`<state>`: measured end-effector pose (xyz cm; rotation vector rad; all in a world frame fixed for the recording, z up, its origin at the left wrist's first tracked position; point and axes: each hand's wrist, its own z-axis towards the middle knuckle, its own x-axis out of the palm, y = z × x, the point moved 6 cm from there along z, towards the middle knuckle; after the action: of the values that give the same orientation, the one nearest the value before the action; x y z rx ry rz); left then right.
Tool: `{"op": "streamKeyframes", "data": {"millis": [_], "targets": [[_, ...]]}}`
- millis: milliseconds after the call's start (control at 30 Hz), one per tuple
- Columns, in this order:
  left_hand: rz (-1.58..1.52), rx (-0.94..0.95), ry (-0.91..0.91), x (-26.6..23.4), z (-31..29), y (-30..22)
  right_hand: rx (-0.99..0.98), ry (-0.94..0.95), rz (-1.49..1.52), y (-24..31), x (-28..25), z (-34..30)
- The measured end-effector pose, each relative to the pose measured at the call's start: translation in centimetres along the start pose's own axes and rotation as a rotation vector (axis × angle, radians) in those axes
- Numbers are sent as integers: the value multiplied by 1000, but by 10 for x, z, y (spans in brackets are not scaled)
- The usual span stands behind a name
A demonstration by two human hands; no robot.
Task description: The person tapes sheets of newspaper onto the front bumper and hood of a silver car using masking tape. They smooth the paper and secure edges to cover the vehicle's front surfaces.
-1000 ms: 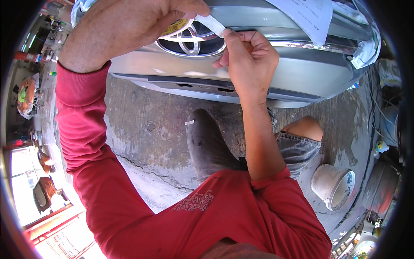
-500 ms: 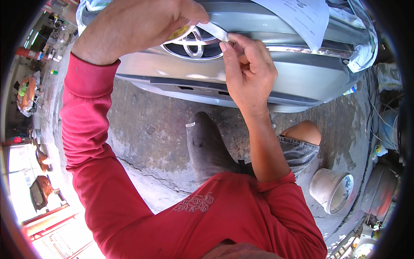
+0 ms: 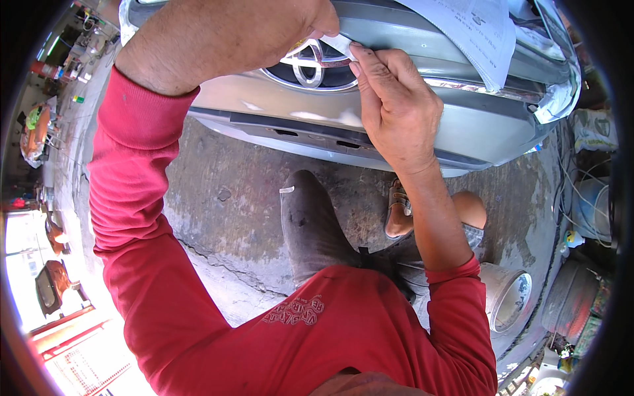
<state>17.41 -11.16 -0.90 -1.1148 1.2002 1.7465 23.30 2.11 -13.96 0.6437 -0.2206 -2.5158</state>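
Observation:
A short strip of whitish masking tape [image 3: 339, 45] stretches between my two hands, over the upper right of a chrome oval emblem [image 3: 308, 78] on a silver-grey car panel [image 3: 264, 102]. My left hand [image 3: 287, 30] reaches in from the left, above the emblem, with its fingers closed at the strip's left end. Its fingertips are partly cut off at the top. A bit of yellow shows beneath that hand, likely part of the tape roll. My right hand [image 3: 404, 105] pinches the strip's right end between thumb and forefinger, against the panel beside the emblem.
Printed paper [image 3: 479, 36] hangs over the panel's upper right, above a chrome trim strip [image 3: 462, 86]. A dirty white bucket [image 3: 508, 300] stands on the concrete floor at right, near tangled cables [image 3: 588, 198]. My knee [image 3: 310, 211] is below the bumper.
Both hands have shifted slightly right in the picture, as has the car. My right hand has turned, showing more of its back, and the tape between the hands looks shorter.

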Motion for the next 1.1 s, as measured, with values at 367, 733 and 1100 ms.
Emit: {"op": "streamKeyframes", "data": {"millis": [367,733,1100], "targets": [[82,-64,8,10,-10,-5,-199,85,-135,3,-1,15],[-459,125,-75,9,-25,43,-268,225,-179,10,0,23],[-362,-72,-6,15,-37,37,-324,247,-159,17,-1,37]]}}
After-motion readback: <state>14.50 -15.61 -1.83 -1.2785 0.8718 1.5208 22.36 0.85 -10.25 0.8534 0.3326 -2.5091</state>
